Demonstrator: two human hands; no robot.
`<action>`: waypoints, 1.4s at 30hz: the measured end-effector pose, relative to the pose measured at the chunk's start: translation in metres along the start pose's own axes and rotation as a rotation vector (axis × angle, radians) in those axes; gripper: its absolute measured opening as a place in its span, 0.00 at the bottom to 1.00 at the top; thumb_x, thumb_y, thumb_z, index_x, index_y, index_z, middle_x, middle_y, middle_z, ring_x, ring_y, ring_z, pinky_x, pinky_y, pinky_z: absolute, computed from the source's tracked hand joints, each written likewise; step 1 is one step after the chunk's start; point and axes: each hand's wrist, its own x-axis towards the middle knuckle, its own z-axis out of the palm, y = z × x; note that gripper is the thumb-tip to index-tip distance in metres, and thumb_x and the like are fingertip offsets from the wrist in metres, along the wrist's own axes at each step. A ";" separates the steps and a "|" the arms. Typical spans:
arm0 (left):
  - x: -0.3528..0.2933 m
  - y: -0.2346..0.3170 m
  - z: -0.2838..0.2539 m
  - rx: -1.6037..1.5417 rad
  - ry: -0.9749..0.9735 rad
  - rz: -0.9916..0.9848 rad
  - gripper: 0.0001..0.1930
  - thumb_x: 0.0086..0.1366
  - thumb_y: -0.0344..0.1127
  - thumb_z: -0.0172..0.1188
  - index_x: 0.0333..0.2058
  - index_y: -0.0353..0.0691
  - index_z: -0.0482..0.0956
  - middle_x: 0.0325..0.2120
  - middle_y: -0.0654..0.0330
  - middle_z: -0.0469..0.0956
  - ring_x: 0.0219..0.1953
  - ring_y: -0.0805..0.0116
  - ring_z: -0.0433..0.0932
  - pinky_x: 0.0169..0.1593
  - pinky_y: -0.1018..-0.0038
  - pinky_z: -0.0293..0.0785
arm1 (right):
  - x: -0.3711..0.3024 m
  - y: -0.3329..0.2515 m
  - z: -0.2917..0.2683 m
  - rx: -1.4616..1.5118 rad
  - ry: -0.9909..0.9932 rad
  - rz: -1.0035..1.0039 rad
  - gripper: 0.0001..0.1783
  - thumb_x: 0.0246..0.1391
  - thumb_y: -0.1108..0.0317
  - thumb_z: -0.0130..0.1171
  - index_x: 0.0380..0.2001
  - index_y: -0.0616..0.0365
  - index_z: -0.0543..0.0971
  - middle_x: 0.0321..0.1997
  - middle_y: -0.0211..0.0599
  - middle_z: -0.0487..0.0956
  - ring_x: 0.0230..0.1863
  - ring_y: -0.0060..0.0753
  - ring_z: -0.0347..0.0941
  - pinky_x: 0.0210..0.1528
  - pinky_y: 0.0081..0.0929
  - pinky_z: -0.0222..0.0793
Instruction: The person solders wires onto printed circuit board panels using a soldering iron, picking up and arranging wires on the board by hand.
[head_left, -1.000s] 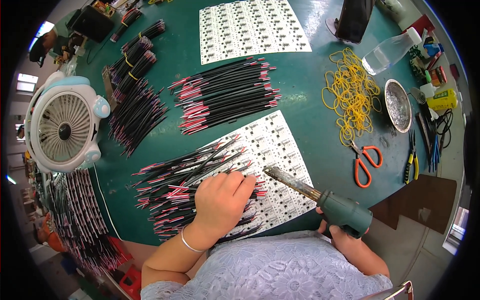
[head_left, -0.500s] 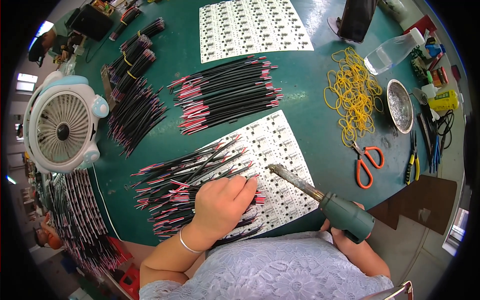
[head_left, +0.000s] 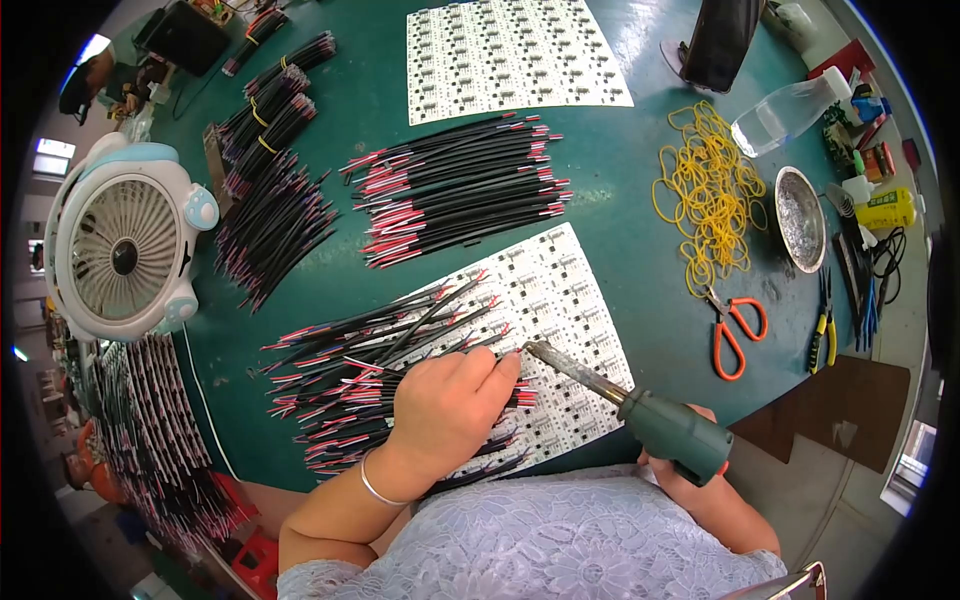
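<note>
My left hand is closed in a pinch over the near circuit-board sheet, and a short red wire end shows at its fingertips. Around and under it lie loose black-sheathed wires with red and white ends, partly covering the sheet. My right hand grips a green soldering gun, whose dull metal barrel points left. Its tip is right beside the left fingertips, at the wire end; whether they touch I cannot tell. Most of the right fingers are hidden behind the gun's body.
Beyond lie a row of wires and another board sheet. Wire bundles and a fan stand left. On the right are yellow rubber bands, a metal bowl, orange-handled cutters, pliers and a clear bottle.
The soldering gun has moved left and slightly down, bringing its tip from just off the left fingertips to right beside them. My left hand stays almost in place.
</note>
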 end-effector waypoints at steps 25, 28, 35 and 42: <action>-0.001 -0.003 0.002 -0.049 0.035 0.019 0.16 0.43 0.24 0.60 0.35 0.45 0.82 0.23 0.65 0.71 0.22 0.66 0.73 0.22 0.71 0.67 | -0.009 0.008 0.000 0.166 0.022 -0.022 0.17 0.59 0.62 0.54 0.44 0.65 0.73 0.32 0.39 0.77 0.23 0.28 0.75 0.30 0.26 0.72; 0.000 -0.004 0.002 -0.053 0.026 0.008 0.15 0.44 0.25 0.59 0.34 0.45 0.82 0.23 0.65 0.71 0.22 0.66 0.73 0.22 0.71 0.67 | -0.004 0.005 -0.001 0.127 0.025 -0.038 0.13 0.57 0.68 0.53 0.42 0.66 0.73 0.29 0.38 0.76 0.23 0.27 0.75 0.29 0.26 0.72; 0.000 -0.002 0.003 -0.040 0.016 0.009 0.14 0.45 0.26 0.59 0.33 0.45 0.81 0.22 0.65 0.70 0.21 0.66 0.72 0.22 0.71 0.66 | -0.009 0.001 0.001 0.111 -0.007 0.106 0.11 0.52 0.76 0.53 0.41 0.64 0.74 0.33 0.39 0.76 0.23 0.27 0.75 0.29 0.24 0.72; 0.000 -0.002 0.001 -0.016 0.010 0.001 0.13 0.46 0.26 0.59 0.34 0.44 0.81 0.21 0.64 0.69 0.21 0.66 0.72 0.22 0.71 0.66 | 0.001 0.007 -0.007 -0.009 -0.035 -0.172 0.14 0.54 0.70 0.55 0.43 0.64 0.74 0.39 0.40 0.77 0.24 0.30 0.75 0.29 0.26 0.72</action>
